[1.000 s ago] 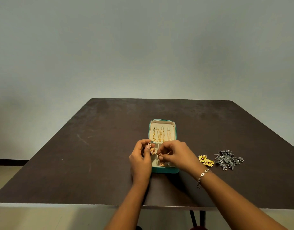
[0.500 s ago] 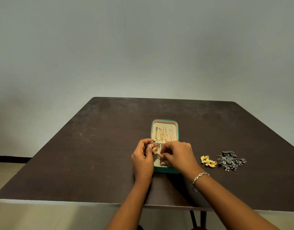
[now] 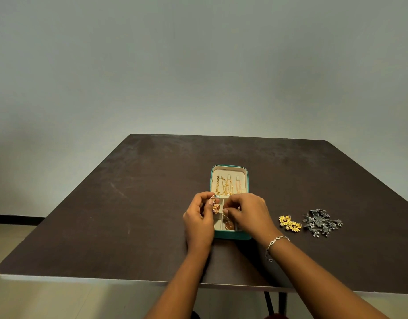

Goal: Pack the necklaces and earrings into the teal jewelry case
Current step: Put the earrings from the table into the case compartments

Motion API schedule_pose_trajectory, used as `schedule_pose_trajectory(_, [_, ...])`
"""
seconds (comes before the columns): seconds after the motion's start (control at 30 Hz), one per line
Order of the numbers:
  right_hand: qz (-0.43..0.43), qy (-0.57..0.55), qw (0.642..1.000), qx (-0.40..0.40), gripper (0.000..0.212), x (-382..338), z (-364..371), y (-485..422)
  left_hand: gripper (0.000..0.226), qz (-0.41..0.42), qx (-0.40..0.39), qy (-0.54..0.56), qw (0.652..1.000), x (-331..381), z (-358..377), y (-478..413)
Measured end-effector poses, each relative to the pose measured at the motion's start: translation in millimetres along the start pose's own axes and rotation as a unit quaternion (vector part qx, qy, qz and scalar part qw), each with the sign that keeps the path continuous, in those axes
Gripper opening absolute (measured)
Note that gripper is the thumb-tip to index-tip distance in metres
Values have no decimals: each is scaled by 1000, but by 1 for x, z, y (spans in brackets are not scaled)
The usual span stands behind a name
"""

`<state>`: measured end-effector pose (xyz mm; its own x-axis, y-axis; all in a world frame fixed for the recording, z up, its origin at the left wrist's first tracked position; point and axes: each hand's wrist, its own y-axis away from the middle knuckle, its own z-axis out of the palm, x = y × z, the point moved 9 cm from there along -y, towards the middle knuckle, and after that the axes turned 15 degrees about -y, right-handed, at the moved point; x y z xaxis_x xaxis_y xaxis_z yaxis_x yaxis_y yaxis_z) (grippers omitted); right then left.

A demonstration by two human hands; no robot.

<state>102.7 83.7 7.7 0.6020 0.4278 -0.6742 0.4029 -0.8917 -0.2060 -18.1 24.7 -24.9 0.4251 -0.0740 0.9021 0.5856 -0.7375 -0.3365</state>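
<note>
While the left hand (image 3: 198,218) pinches a gold bell earring (image 3: 215,208) over the teal jewelry case (image 3: 231,236), the right hand (image 3: 247,214) curls above a round gold earring (image 3: 229,225) in a near compartment, grip unclear. Gold necklaces (image 3: 227,187) fill the far half. Yellow flower earrings (image 3: 290,223) and dark silver earrings (image 3: 321,223) lie to its right.

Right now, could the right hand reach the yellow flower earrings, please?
Probably yes: the yellow flower earrings lie on the table just right of the right hand, nothing between, though it is busy over the teal jewelry case.
</note>
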Motion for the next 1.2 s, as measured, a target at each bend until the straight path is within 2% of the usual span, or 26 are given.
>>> schedule_pose_trajectory(0.13, [-16,-139,990,33,9,-4,-19,-3,18,2,-16,3,1000,1,2,1])
schedule_pose_trajectory(0.23, [-49,-190,980,8,20,-14,-22,-5,19,8,-21,17,1000,4,3,1])
schedule_pose_trajectory(0.37, [-63,-206,976,-41,23,-22,-13,-7,18,12,-27,30,999,6,3,2])
schedule_pose_trajectory(0.63, [-41,-207,976,-46,7,-17,-10,-10,24,29,-45,34,998,12,3,4])
schedule_pose_trajectory(0.77, [-25,-221,974,-46,9,-13,-16,-8,23,32,-45,25,998,13,4,4])
schedule_pose_trajectory(0.9, [-15,-238,971,-18,16,-12,-31,-5,31,49,-43,-28,998,17,5,6])
schedule_pose_trajectory(0.97, [-8,-255,967,-14,19,-11,-37,-4,37,87,-42,-84,992,21,7,6])
schedule_pose_trajectory(1.1, [13,-292,956,-19,22,-6,-44,-2,33,149,-64,-223,961,26,17,10])
schedule_pose_trajectory(1.2, [25,-302,953,-17,26,-1,-47,-1,26,167,-76,-261,948,29,23,14])
